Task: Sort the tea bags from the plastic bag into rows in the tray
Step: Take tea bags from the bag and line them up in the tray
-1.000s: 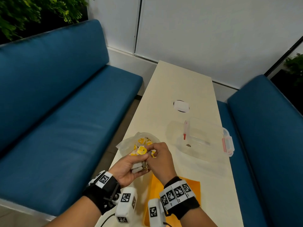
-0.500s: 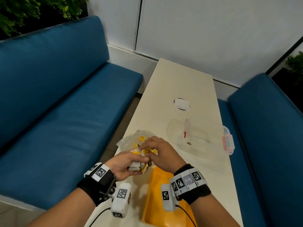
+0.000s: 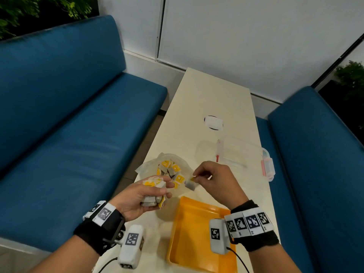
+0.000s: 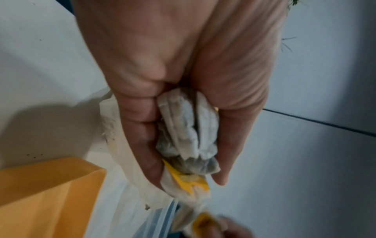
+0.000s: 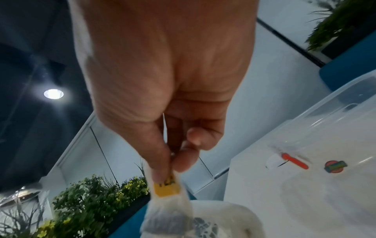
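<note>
An open clear plastic bag (image 3: 145,168) with several yellow-tagged tea bags (image 3: 171,168) lies on the cream table. My left hand (image 3: 149,192) grips a bunch of tea bags (image 3: 152,183) just near of it; the left wrist view shows the crumpled bunch of tea bags (image 4: 187,128) squeezed between fingers and thumb. My right hand (image 3: 199,177) pinches a single tea bag (image 3: 190,185) by its yellow tag, held right of the bunch; the right wrist view shows that single tea bag (image 5: 167,207) hanging from the pinch. The orange tray (image 3: 195,241) lies empty below both hands.
A clear lidded plastic box (image 3: 244,154) with pink clasps stands beyond my right hand. A white sticker (image 3: 213,123) marks the table's middle. Blue sofas (image 3: 69,125) flank the narrow table on both sides, and the wall closes its far end.
My hands have drawn apart: the right hand moved right and pulled one tea bag out of the bunch, which the left hand still holds. The view tilted, showing more of the tray.
</note>
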`<control>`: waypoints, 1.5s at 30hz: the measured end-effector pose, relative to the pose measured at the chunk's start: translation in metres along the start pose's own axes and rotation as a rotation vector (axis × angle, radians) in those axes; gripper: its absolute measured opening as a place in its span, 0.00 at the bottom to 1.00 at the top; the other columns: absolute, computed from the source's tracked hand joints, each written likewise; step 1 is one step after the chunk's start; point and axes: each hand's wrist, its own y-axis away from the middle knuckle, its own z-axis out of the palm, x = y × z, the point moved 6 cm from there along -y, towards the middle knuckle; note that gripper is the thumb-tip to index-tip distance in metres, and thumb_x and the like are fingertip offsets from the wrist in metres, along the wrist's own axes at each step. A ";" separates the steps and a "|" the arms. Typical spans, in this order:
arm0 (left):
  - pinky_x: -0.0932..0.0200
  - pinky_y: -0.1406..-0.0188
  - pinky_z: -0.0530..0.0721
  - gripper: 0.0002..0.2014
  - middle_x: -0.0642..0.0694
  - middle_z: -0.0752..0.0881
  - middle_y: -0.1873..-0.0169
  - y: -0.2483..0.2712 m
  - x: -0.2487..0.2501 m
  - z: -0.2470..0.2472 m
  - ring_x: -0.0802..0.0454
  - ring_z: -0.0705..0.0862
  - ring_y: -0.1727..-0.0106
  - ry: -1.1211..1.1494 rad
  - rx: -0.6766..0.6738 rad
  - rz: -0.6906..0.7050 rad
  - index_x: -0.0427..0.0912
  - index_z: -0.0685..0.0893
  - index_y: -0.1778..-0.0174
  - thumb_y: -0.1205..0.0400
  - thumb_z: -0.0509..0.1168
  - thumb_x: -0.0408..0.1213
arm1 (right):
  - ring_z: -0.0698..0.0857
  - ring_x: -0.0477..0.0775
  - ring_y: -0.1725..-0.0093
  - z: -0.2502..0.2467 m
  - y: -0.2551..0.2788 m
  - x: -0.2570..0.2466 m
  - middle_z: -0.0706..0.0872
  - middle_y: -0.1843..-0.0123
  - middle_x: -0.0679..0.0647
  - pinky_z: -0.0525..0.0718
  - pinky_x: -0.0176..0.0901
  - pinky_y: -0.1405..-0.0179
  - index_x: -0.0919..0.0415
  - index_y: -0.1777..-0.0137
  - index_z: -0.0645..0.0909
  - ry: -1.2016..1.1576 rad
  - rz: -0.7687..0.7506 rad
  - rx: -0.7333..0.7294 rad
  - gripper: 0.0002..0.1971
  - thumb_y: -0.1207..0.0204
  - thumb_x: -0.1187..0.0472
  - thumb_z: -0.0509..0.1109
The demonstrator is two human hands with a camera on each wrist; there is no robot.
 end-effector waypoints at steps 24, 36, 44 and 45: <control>0.50 0.64 0.88 0.28 0.30 0.86 0.48 0.057 -0.022 0.005 0.37 0.87 0.49 0.033 -0.122 -0.001 0.36 0.90 0.43 0.41 0.85 0.25 | 0.80 0.52 0.47 0.085 0.017 0.090 0.79 0.43 0.52 0.76 0.37 0.51 0.59 0.51 0.87 0.316 0.256 -0.218 0.04 0.22 0.60 0.75; 0.44 0.42 0.84 0.26 0.35 0.89 0.50 0.037 -0.099 -0.016 0.41 0.88 0.47 -0.305 -0.023 -0.301 0.41 0.90 0.38 0.33 0.83 0.25 | 0.82 0.53 0.44 0.121 0.024 0.090 0.81 0.44 0.50 0.82 0.45 0.45 0.53 0.52 0.88 0.296 0.249 -0.255 0.06 0.20 0.63 0.70; 0.48 0.37 0.88 0.28 0.43 0.94 0.48 0.027 -0.111 -0.019 0.46 0.91 0.43 -0.483 0.003 -0.274 0.50 0.92 0.38 0.32 0.81 0.23 | 0.83 0.52 0.47 0.136 0.032 0.080 0.78 0.45 0.47 0.83 0.45 0.48 0.52 0.51 0.87 0.287 0.153 -0.259 0.06 0.21 0.59 0.69; 0.49 0.37 0.88 0.28 0.45 0.94 0.47 0.025 -0.111 -0.019 0.47 0.91 0.42 -0.513 0.014 -0.259 0.52 0.92 0.39 0.33 0.82 0.24 | 0.83 0.51 0.47 0.137 0.032 0.080 0.78 0.45 0.46 0.82 0.44 0.49 0.51 0.51 0.88 0.278 0.149 -0.256 0.05 0.21 0.58 0.70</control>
